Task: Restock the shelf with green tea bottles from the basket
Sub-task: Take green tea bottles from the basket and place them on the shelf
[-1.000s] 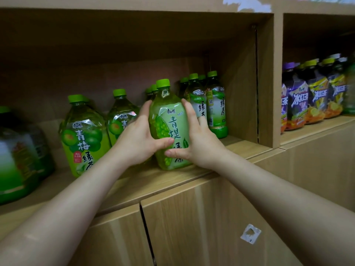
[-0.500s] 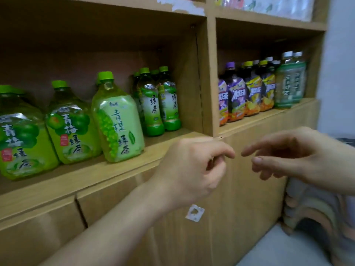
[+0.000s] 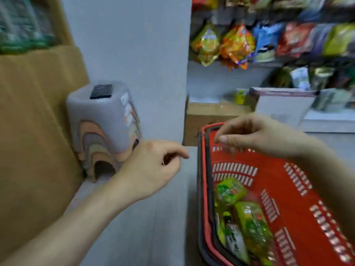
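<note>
Gaze swung right, down onto red basket (image 3: 204, 169). Left hand (image 3: 151, 169), right hand (image 3: 255, 135) both loosely curled, empty. Green tea bottles (image 3: 249, 221) lie jumbled below right hand. Risk: one-handed grab on slick label slips, bottle drops.

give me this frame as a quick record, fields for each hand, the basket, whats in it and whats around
left hand: loosely curled, holds nothing, left of the basket
right hand: loosely curled, holds nothing, over the basket's far end
basket: red, lower right
bottles: green, at least two, lying in the basket; blurred
stools: stacked by the wall
snack bags: on shelves behind
</note>
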`<state>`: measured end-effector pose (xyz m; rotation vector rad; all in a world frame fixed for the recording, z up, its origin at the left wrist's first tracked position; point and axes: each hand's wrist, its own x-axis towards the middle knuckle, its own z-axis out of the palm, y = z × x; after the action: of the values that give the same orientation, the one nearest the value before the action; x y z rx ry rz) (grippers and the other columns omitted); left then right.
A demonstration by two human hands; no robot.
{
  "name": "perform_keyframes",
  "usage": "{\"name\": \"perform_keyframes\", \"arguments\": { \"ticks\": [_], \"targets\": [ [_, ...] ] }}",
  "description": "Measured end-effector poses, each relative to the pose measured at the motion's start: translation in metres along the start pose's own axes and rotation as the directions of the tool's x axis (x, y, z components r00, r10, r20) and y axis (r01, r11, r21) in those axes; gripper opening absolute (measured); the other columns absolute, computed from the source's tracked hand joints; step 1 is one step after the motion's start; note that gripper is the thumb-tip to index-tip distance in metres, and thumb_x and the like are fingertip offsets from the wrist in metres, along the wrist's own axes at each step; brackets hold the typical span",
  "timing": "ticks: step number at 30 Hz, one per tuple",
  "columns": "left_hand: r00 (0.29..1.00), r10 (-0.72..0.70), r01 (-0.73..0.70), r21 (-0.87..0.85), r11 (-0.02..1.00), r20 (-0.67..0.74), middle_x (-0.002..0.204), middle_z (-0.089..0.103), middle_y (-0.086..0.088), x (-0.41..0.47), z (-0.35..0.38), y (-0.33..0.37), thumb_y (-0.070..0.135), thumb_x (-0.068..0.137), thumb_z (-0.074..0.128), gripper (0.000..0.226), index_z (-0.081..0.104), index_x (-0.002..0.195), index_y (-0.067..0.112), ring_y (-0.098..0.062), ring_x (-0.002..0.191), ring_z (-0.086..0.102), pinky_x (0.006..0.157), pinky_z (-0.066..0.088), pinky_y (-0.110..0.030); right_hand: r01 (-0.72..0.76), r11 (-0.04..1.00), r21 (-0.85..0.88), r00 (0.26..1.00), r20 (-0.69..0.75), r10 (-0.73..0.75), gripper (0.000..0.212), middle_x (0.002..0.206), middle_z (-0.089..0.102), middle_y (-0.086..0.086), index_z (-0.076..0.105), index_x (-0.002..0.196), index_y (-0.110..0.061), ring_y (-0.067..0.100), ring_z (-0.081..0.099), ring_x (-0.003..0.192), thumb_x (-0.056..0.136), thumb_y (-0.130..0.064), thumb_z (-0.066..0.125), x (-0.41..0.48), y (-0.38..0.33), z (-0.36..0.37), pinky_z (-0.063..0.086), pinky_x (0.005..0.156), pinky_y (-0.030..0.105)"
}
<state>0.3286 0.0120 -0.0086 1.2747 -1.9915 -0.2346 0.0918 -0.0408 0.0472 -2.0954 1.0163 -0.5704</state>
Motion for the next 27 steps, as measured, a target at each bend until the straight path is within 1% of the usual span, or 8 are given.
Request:
{"name": "perform_keyframes", "arguments": {
  "ticks": [4,7,10,13,16,21,24,27],
  "targets": [
    [0.988,0.045,-0.038,-0.052,0.998,0.147,0.072,0.06,0.03,0.028,0.068,0.021,0.014,0.077,0.059,0.021,0.077,0.084,0.024,0.019,0.069,0.054,0.066,0.034,0.002,-0.204,0.976,0.071,0.969,-0.131,0.212,0.009,0.053,0.063,-0.007,0.07,0.089,-0.007,0.0,0.054,0.049,0.09,-0.015,0.064,-0.025,0.094,-0.017,0.042,0.051,0.014],
    [0.958,0.059,-0.052,-0.031,0.998,0.282,0.088,0.072,0.017,0.045,0.11,0.034,0.016,0.082,0.059,0.021,0.076,0.089,0.026,0.002,0.085,0.062,0.08,0.047,-0.016,-0.343,0.927,0.154,0.91,-0.189,0.368,0.01,0.05,0.061,-0.006,0.069,0.083,-0.013,0.003,0.05,0.044,0.091,-0.012,0.063,-0.031,0.162,-0.005,0.042,0.047,0.019],
    [0.899,0.041,-0.074,0.057,0.996,0.437,0.098,0.073,0.012,0.059,0.147,0.043,0.019,0.086,0.054,0.025,0.074,0.097,0.029,-0.008,0.088,0.065,0.083,0.052,-0.027,-0.464,0.865,0.191,0.822,-0.27,0.501,0.009,0.049,0.06,-0.007,0.067,0.081,-0.016,0.001,0.05,0.038,0.09,-0.016,0.066,-0.028,0.217,0.018,0.041,0.047,0.023],
    [0.824,-0.027,-0.075,0.155,0.985,0.566,0.108,0.071,0.004,0.072,0.182,0.045,0.018,0.088,0.05,0.03,0.072,0.106,0.029,-0.017,0.095,0.064,0.081,0.05,-0.028,-0.578,0.807,0.121,0.758,-0.286,0.586,0.016,0.07,0.067,-0.001,0.068,0.094,-0.016,0.011,0.066,0.06,0.086,-0.03,0.069,-0.026,0.258,0.043,0.051,0.055,0.03],
    [0.7,-0.114,-0.103,0.257,0.961,0.705,0.113,0.068,-0.002,0.08,0.219,0.038,0.009,0.085,0.051,0.033,0.07,0.107,0.025,-0.024,0.104,0.062,0.083,0.05,-0.032,-0.662,0.746,0.075,0.704,-0.281,0.653,0.041,0.098,0.067,0.001,0.063,0.118,-0.019,0.018,0.064,0.082,0.085,-0.042,0.068,-0.037,0.28,0.067,0.046,0.065,0.026],
    [0.435,-0.313,-0.234,0.441,0.866,0.844,0.11,0.065,-0.009,0.078,0.279,0.019,0.008,0.087,0.056,0.03,0.061,0.117,0.01,-0.027,0.097,0.062,0.079,0.052,-0.034,-0.688,0.725,0.036,0.711,-0.161,0.684,0.062,0.134,0.058,0.006,0.046,0.141,-0.019,0.024,0.057,0.118,0.086,-0.034,0.07,-0.056,0.3,0.088,0.043,0.099,0.029],
    [0.269,-0.435,-0.29,0.503,0.814,0.86,0.121,0.062,-0.013,0.065,0.311,0.003,0.011,0.09,0.058,0.032,0.059,0.121,0.005,-0.029,0.108,0.059,0.084,0.047,-0.035,-0.675,0.738,0.012,0.737,-0.051,0.674,0.058,0.139,0.054,0.008,0.044,0.143,-0.02,0.024,0.055,0.122,0.089,-0.03,0.065,-0.052,0.301,0.094,0.042,0.105,0.035],
    [0.201,-0.553,-0.261,0.588,0.765,0.809,0.142,0.048,-0.014,0.046,0.332,-0.024,0.021,0.092,0.058,0.044,0.051,0.134,0.011,-0.032,0.128,0.047,0.106,0.038,-0.045,-0.658,0.751,0.05,0.753,0.056,0.656,0.053,0.136,0.056,0.006,0.041,0.144,-0.024,0.015,0.063,0.099,0.094,-0.029,0.058,-0.044,0.299,0.097,0.051,0.088,0.028]
  ]
}}
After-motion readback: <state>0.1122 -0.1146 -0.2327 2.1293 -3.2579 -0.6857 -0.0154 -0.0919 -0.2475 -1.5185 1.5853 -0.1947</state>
